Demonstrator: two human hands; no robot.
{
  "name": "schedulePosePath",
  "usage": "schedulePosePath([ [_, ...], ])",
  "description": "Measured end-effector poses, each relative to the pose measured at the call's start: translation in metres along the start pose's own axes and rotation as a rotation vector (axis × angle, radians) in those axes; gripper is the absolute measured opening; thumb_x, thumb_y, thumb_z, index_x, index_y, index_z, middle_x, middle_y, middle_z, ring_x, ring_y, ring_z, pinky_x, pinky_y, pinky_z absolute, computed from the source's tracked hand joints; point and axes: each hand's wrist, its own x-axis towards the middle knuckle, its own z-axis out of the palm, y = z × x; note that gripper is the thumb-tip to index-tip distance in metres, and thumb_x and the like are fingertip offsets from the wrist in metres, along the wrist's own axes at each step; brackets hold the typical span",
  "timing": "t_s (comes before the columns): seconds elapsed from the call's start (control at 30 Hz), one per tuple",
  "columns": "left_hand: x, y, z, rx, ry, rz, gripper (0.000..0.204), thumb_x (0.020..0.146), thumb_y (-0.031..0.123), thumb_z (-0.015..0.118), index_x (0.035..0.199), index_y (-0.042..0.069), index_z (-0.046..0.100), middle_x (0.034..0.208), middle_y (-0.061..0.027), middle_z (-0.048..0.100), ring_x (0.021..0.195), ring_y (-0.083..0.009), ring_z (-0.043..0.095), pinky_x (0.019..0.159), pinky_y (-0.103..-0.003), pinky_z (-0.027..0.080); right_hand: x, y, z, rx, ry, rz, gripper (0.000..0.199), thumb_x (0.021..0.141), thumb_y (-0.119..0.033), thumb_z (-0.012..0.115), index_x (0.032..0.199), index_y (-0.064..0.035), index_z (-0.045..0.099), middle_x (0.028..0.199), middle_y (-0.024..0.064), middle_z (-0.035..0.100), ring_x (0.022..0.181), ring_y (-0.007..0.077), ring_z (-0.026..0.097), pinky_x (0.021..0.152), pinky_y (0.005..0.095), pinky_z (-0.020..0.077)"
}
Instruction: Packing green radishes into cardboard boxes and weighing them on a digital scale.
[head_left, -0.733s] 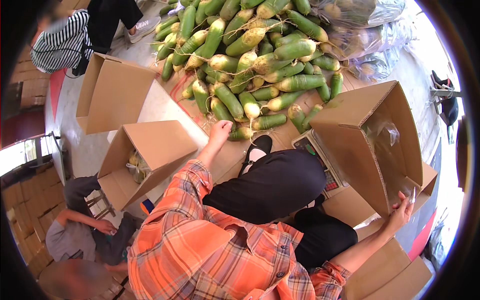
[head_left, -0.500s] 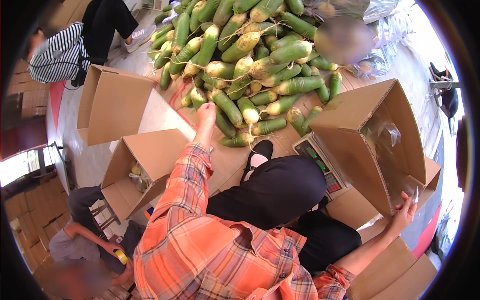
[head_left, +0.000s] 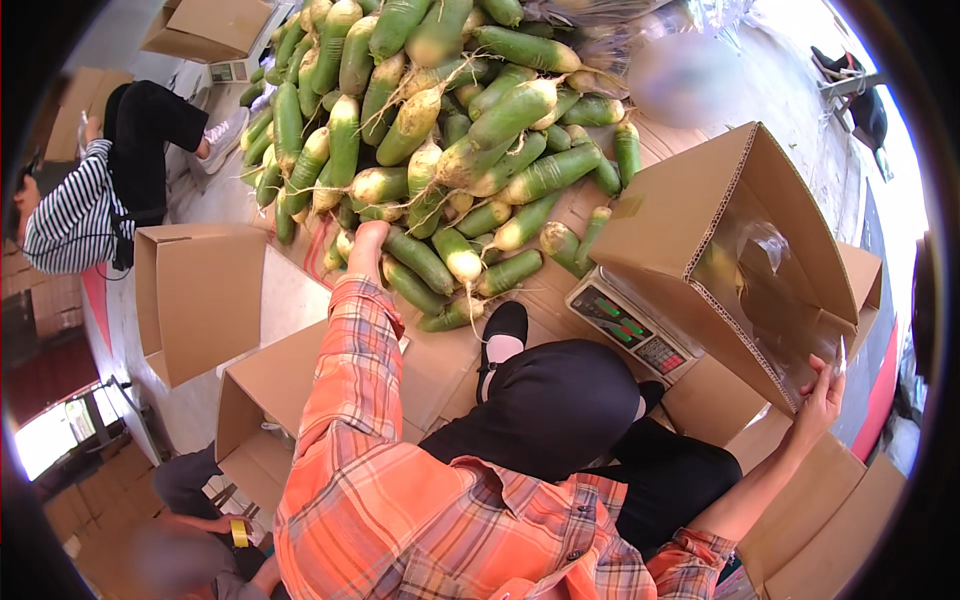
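Note:
Green radishes with pale root ends lie heaped in front of me. My left hand reaches to the pile's near edge, touching or almost touching a radish; its fingers are hidden, so any grip does not show. At the right, my right hand is closed beside the rim of a large open cardboard box. A thin whitish pointed thing sticks up from its fingers, too small to identify. Clear plastic lines this box, and a few yellowish-green shapes show inside.
A digital scale is under the right box. Two more open boxes, one farther and one nearer, stand left. A striped-shirted person sits far left; another at lower left has a yellow tape roll. Plastic bags lie behind the pile.
The whole view has shifted, with the pile now lower and farther left. My left hand has moved slightly deeper against the radishes. My right hand keeps its place by the box rim.

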Motion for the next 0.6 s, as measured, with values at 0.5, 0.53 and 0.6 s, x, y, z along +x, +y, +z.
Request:
schedulePosePath([
  [0.5, -0.101, -0.011, 0.021, -0.237, 0.005, 0.460, 0.018, 0.078, 0.019, 0.060, 0.083, 0.002, 0.063, 0.067, -0.0022, 0.057, 0.055, -0.0125, 0.047, 0.050, -0.026, 0.038, -0.004, -0.007, -0.016, -0.016, 0.012, 0.016, 0.029, 0.092, -0.016, 0.049, 0.118, -0.0052, 0.055, 0.085, 0.0006, 0.063, 0.055, 0.0005, 0.038, 0.049, 0.0147, 0.0328],
  [0.53, -0.093, -0.016, 0.021, -0.197, 0.039, 0.463, 0.023, 0.077, 0.021, 0.060, 0.084, 0.000, 0.064, 0.070, -0.0063, 0.060, 0.063, -0.0159, 0.053, 0.059, -0.029, 0.041, -0.002, -0.008, -0.017, -0.046, -0.002, 0.020, 0.028, 0.092, -0.017, 0.049, 0.116, -0.0047, 0.056, 0.084, 0.0006, 0.063, 0.055, 0.0006, 0.039, 0.048, 0.0148, 0.0331],
  [0.6, -0.086, -0.020, 0.013, -0.076, 0.046, 0.448, 0.029, 0.074, 0.025, 0.058, 0.084, -0.002, 0.063, 0.074, -0.0118, 0.063, 0.070, -0.0194, 0.057, 0.067, -0.033, 0.045, -0.005, -0.008, -0.007, 0.046, -0.023, -0.021, 0.024, 0.091, -0.016, 0.049, 0.111, -0.0061, 0.058, 0.083, 0.0006, 0.064, 0.053, 0.0016, 0.041, 0.048, 0.0155, 0.0353],
])
